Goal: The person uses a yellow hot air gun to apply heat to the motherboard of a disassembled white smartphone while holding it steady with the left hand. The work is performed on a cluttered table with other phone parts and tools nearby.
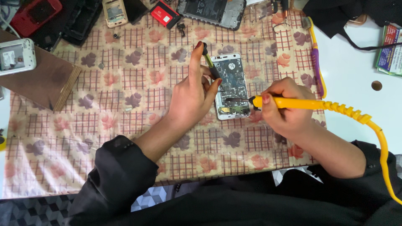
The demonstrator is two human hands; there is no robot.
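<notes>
White-framed and lying face down with its back cover off, an opened phone (231, 86) is resting on the patterned cloth (125, 104), its bare circuit board showing. The right hand (284, 106) is closing around the yellow handle of a soldering iron (289, 102), and the dark metal tip is reaching leftward to the lower part of the phone's board, touching it or just above it; which one cannot be told. A yellow coiled cord (360, 119) is running from the iron's handle away from the phone, to the right and down past the person's sleeve. The left hand (192, 94) is sitting just left of the phone, fingers pinching a thin dark tool (210, 62) that is slanting over the phone's upper left corner; whether its lower end is touching the board is hidden by the fingers.

Beyond the phone's top edge, another opened phone body (211, 11) is lying at the cloth's far edge, with a small red part (164, 13) just left of it. Further left of the phone, a brown wooden board (39, 81) is lying under a white device (16, 56). Right of the phone, a purple and yellow brush (315, 54) is lying along the cloth's edge, where a white table (356, 71) is showing.
</notes>
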